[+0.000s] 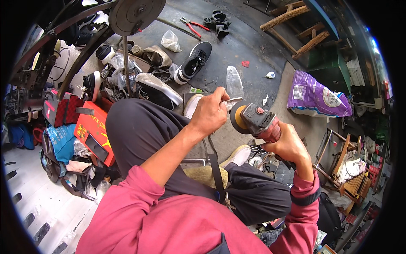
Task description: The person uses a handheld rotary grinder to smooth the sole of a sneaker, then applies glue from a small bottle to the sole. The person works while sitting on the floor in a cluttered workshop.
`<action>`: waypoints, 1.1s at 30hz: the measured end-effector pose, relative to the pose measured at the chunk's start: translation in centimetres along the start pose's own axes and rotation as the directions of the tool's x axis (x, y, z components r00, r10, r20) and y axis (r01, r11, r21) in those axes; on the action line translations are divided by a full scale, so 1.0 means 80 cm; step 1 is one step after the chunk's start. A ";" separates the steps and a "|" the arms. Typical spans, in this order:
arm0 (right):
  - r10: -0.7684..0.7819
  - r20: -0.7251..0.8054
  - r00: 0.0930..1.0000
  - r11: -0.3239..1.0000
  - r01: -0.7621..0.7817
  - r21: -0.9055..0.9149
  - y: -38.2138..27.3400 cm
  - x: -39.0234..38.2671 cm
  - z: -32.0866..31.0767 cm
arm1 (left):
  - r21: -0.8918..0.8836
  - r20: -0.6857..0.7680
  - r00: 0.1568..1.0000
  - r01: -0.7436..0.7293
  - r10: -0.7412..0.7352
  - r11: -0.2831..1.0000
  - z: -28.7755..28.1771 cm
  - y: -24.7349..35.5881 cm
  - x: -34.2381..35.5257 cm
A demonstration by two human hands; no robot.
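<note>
One pale strip (233, 102) is pinched by left fingers (220, 95), near an angle grinder (263, 122) gripped by right fingers (274, 146); grinding looks unfinished, progress unclear.

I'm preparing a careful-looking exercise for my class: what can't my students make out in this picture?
Thin piece: in the head view, the left hand hides its gripped end.
Angle grinder: in the head view, the right hand covers part of its body.
Grey wheel: in the head view, the top edge cuts it off.
Purple bag: in the head view, its own wrapping hides the contents.
</note>
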State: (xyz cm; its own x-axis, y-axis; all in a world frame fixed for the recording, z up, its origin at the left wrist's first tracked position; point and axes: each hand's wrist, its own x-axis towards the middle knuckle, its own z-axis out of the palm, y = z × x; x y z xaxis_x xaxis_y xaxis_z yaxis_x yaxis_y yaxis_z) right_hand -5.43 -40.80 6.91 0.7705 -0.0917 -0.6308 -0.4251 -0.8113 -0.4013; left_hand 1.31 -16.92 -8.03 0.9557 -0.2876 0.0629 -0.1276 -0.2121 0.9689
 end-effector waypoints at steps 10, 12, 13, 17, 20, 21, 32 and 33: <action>0.041 -0.016 0.999 0.999 -0.041 -0.011 0.006 -0.021 -0.005 | 0.013 0.003 1.000 0.001 -0.001 1.000 0.000 0.000 -0.001; 0.008 -0.014 1.000 0.999 -0.007 0.034 0.006 -0.014 -0.003 | 0.018 0.016 1.000 0.015 -0.015 1.000 0.000 0.001 -0.001; -0.007 -0.019 1.000 0.999 0.008 0.042 0.006 -0.012 -0.001 | 0.022 0.012 1.000 0.014 -0.014 1.000 0.000 0.001 -0.002; 0.014 -0.004 1.000 1.000 -0.014 -0.018 0.009 -0.009 0.005 | 0.020 0.018 1.000 0.013 -0.013 1.000 -0.001 0.002 0.000; 0.015 -0.016 1.000 1.000 -0.015 -0.027 0.012 -0.020 0.005 | 0.016 0.025 1.000 0.012 -0.012 1.000 -0.002 0.000 0.000; -0.001 -0.025 1.000 1.000 0.001 0.019 0.013 -0.023 0.004 | 0.016 0.022 1.000 0.010 -0.011 1.000 -0.001 0.000 0.000; 0.011 -0.041 0.999 1.000 -0.012 -0.001 0.015 -0.012 0.016 | 0.035 0.034 0.999 0.023 -0.024 0.999 -0.003 0.002 0.001; 0.014 -0.022 1.000 1.000 -0.014 -0.004 0.017 -0.016 0.014 | 0.041 0.034 0.999 0.021 -0.022 0.999 -0.003 0.002 0.001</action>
State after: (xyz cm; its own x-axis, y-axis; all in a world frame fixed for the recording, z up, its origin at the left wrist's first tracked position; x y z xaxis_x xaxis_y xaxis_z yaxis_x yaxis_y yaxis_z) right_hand -7.54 -41.14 6.40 0.7749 -0.1153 -0.6215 -0.4338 -0.8122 -0.3901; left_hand 1.44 -16.78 -7.81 0.9488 -0.3141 0.0332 -0.1185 -0.2565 0.9592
